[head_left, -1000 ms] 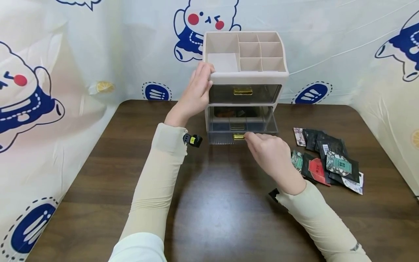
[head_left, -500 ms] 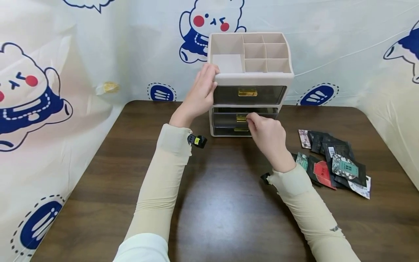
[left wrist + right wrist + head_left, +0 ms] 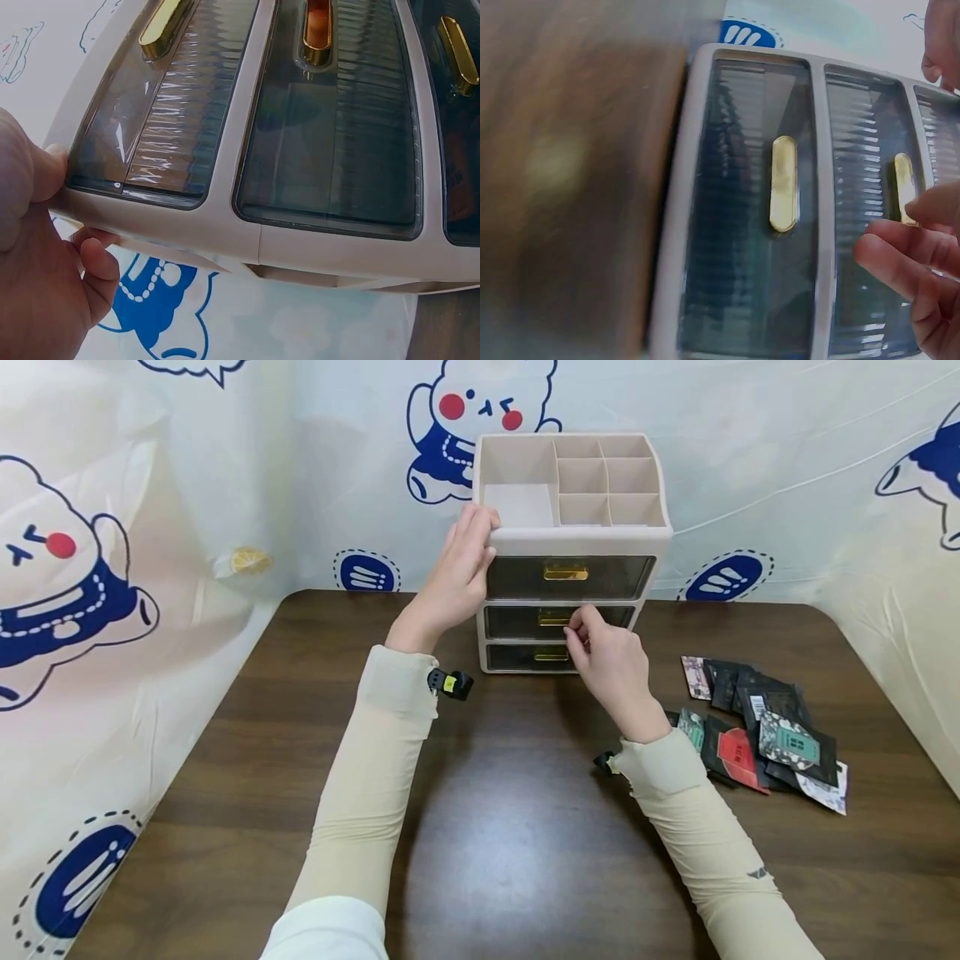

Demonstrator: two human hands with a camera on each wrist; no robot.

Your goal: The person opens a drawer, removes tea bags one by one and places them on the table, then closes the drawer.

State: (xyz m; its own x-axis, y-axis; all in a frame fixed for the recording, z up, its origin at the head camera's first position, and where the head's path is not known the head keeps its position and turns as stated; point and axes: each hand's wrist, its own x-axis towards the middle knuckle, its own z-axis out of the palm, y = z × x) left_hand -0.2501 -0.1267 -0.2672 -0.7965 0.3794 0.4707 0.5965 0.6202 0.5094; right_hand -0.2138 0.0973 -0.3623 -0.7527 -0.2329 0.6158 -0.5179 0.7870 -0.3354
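Observation:
A white desktop organizer point(image 3: 581, 537) with dark see-through drawers and gold handles stands on the table's back edge. My left hand point(image 3: 453, 572) grips its upper left side, the thumb point(image 3: 49, 169) on the front and other fingers around the side. My right hand point(image 3: 613, 668) is at the middle drawer point(image 3: 517, 622), its thumb by the end of the gold handle point(image 3: 904, 180). In the right wrist view, the index finger point(image 3: 885, 262) is apart from that handle. All three drawers sit flush, including the top drawer point(image 3: 525, 578) and bottom drawer point(image 3: 517, 657).
A loose pile of small flat packets point(image 3: 780, 735), mostly black with some red, green and patterned ones, lies to the right. Dark wood tabletop point(image 3: 487, 827) extends in front of the organizer. A printed curtain point(image 3: 750, 443) hangs behind.
The middle drawer, pulled well out one second ago, has slid back in flush. My right hand moved up and away from me along with it. The left hand keeps its grip.

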